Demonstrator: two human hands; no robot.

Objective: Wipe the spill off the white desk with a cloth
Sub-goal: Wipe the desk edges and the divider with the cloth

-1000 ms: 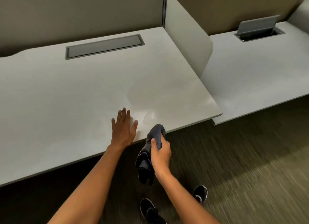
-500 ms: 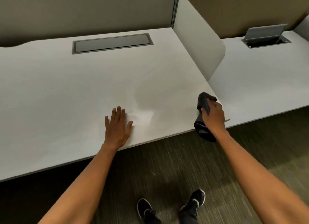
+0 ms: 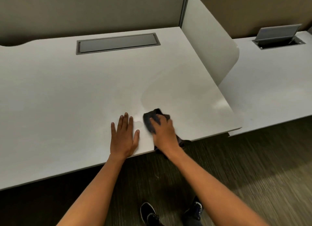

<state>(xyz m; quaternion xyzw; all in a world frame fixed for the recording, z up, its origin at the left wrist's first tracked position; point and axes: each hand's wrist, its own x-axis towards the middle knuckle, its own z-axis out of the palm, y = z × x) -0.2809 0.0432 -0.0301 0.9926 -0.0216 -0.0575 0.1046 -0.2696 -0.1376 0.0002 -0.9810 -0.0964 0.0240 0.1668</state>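
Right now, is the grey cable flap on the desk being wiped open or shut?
Shut. The cable flap lies flat inside its frame, flush with the white desk. The neighbouring desk's flap is tilted up.

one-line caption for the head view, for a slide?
Right hand presses a dark cloth on the white desk near its front edge; left hand rests flat beside it.
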